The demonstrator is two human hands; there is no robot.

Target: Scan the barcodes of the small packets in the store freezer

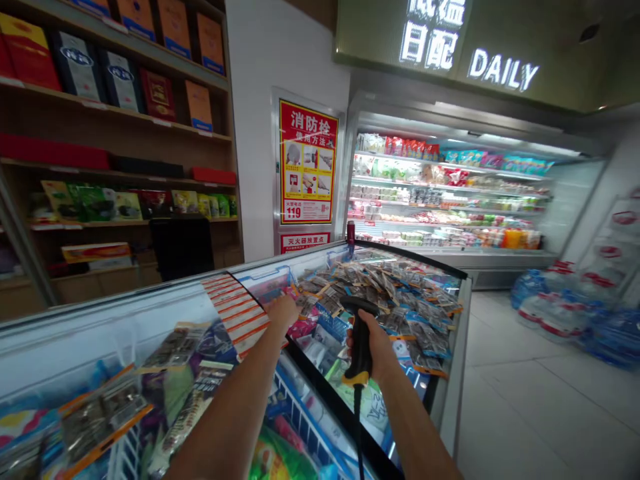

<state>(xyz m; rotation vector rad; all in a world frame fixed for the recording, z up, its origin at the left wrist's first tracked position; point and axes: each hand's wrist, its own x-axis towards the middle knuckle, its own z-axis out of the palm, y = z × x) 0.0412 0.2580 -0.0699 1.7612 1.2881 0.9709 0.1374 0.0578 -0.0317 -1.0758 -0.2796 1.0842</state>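
Observation:
In the head view, my right hand (380, 343) is wrapped around the grip of a black barcode scanner (361, 347) with a yellow band near its base. A black cable runs down from the scanner. My left hand (282, 311) reaches forward over the chest freezer (463, 320), close to the black edge of its glass lid (320, 373). Its fingers look curled, and whatever they hold, if anything, is hidden. Pink packets (306, 323) lie just beyond it. Many flat dark packets with orange edges (370, 280) are heaped on the glass to the right.
More flat packets (105, 413) lie at the lower left. A dark red can (351, 232) stands at the freezer's far corner. Stocked shelves (120, 120) rise at left, and a lit refrigerated display (450, 187) stands behind. Bottled water packs (560, 307) sit on the floor at right.

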